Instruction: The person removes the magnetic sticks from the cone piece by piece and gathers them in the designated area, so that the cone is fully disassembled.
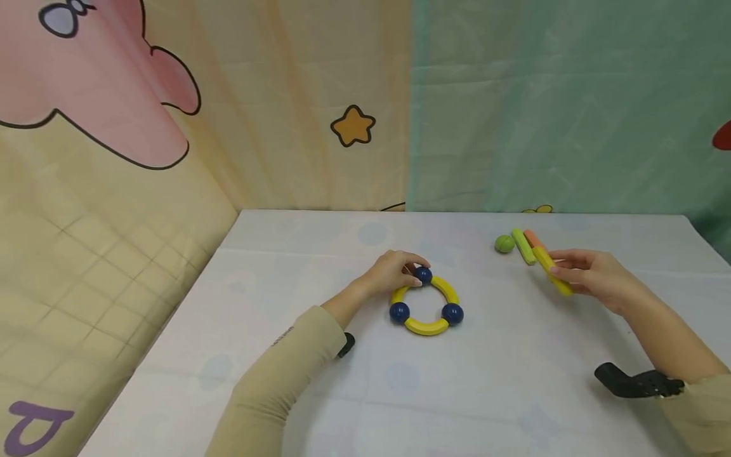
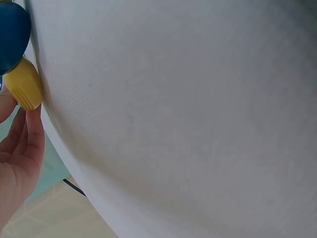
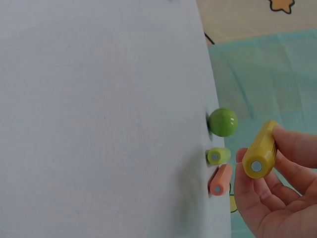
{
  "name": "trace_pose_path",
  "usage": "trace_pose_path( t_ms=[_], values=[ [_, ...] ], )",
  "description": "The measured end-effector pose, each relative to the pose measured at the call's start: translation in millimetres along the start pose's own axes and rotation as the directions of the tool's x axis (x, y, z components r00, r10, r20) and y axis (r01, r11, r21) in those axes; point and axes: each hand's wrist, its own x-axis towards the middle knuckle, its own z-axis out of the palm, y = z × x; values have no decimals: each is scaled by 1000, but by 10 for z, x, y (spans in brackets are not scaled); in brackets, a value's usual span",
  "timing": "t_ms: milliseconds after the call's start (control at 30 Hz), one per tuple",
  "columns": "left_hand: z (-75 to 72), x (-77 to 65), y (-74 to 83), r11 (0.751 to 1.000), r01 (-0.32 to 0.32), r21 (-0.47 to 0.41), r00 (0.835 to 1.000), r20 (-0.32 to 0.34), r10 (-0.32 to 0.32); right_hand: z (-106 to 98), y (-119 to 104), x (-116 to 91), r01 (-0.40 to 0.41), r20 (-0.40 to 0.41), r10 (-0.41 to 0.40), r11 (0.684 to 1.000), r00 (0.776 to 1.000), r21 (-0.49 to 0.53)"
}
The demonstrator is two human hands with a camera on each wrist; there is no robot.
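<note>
A ring of curved yellow rods and blue balls (image 1: pixel 452 313) lies on the white table, left of centre. My left hand (image 1: pixel 390 273) grips the ring at its far side, thumb and fingers around the far blue ball. In the left wrist view, a yellow curved rod (image 2: pixel 25 85) meets a blue ball (image 2: pixel 12 37) beside the fingers. My right hand (image 1: pixel 599 279) pinches a straight yellow magnetic rod (image 1: pixel 551 270) between thumb and fingers. A silvery round magnet shows at the end of this yellow rod (image 3: pixel 260 153) in the right wrist view.
Beyond the right hand, a green ball (image 1: pixel 505 244), a light green rod (image 1: pixel 523 246) and an orange rod (image 1: pixel 533 238) lie on the table (image 1: pixel 320 393). Printed curtains (image 1: pixel 285 95) hang behind and to the left of it.
</note>
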Motion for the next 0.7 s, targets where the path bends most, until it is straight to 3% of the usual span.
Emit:
trace_pose_path(
  t_ms=[400, 700],
  values=[
    [-82, 35, -26, 1000, -8, 5, 1000, -24, 8, -255, 1, 62, -38, -93, 43, 998, 995, 56],
    [-30, 19, -32, 999, -6, -40, 1000, 19, 7, -324, 135, 45, -119, -156, 121, 993, 980, 24]
  ],
)
